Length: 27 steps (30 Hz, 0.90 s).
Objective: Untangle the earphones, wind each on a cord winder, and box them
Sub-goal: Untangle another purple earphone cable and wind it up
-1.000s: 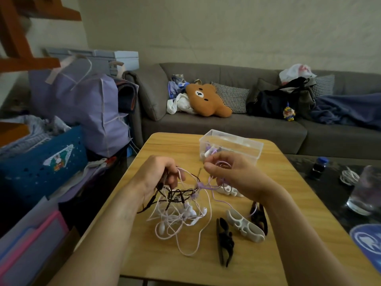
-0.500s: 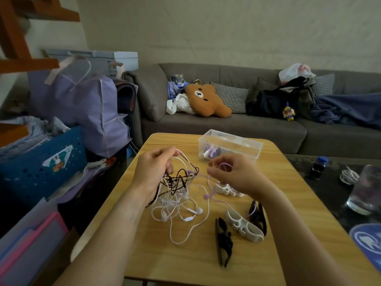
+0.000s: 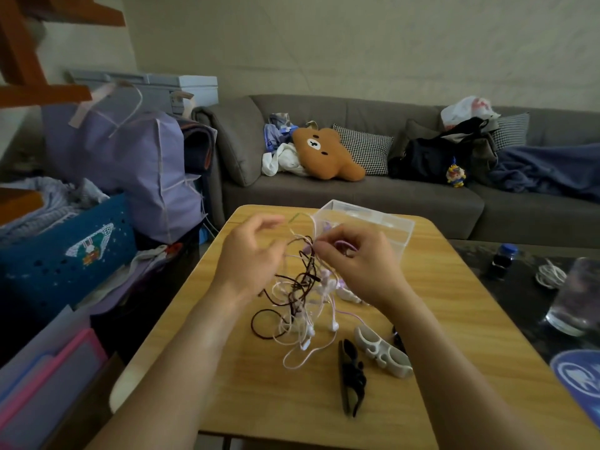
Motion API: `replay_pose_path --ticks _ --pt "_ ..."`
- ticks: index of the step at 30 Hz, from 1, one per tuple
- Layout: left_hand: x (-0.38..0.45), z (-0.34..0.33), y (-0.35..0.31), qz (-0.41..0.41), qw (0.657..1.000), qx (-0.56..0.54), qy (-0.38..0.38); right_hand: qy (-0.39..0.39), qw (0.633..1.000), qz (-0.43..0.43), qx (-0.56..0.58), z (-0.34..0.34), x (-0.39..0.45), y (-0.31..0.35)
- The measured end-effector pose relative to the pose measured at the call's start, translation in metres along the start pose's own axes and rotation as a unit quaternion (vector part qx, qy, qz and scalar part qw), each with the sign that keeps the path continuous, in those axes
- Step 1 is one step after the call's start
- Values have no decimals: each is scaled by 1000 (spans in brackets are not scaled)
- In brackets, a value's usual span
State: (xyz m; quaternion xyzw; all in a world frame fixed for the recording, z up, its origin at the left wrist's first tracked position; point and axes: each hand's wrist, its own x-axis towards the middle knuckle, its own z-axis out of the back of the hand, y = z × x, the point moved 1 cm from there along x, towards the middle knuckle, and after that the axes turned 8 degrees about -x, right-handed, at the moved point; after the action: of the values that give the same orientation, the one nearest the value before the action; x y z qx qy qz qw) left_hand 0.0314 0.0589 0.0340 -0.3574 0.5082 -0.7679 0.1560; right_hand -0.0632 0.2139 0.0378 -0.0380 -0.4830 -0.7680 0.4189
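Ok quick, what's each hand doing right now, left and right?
Left hand: lifted, blurred; fingers loosely curled, grip on the cords cannot be told.
Right hand: pinching cords at the top of the earphone tangle.

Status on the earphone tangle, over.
Right hand pinching cords, left hand open beside. Earphones tangled, lifted. Winders unused, box behind.

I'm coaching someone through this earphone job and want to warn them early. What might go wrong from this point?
1. The right hand pinches cords at the top of the tangle, lifting it. Black, white and purple cords are still knotted, so pulling may tighten the knots.
2. Loose loops hang near the black cord winder and white cord winder; they might snag or drag these.
3. The left hand looks blurred and mid-motion, so a quick tug could strain thin cords.
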Motion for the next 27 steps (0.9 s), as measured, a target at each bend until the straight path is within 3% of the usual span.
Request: replay_pose_path --ticks 3,5,10,16,20,27 --pt "-6 -8 -7 -44 987 -65 143 -26 1000 2 -7 -6 0 -1" --pt "-9 -12 -6 -31 979 -100 173 -50 999 -9 -5 -8 1 -4" --pt "-6 -14 -2 -30 985 -101 141 -79 995 -49 28 -4 0 -1" --pt "-4 -12 6 0 986 -97 134 30 997 -69 11 9 0 2" --pt "-3 -10 6 77 987 -132 49 63 994 -84 -40 9 -1 -6" --pt "6 -1 19 134 985 -106 -22 71 981 -140 -117 21 2 -15"
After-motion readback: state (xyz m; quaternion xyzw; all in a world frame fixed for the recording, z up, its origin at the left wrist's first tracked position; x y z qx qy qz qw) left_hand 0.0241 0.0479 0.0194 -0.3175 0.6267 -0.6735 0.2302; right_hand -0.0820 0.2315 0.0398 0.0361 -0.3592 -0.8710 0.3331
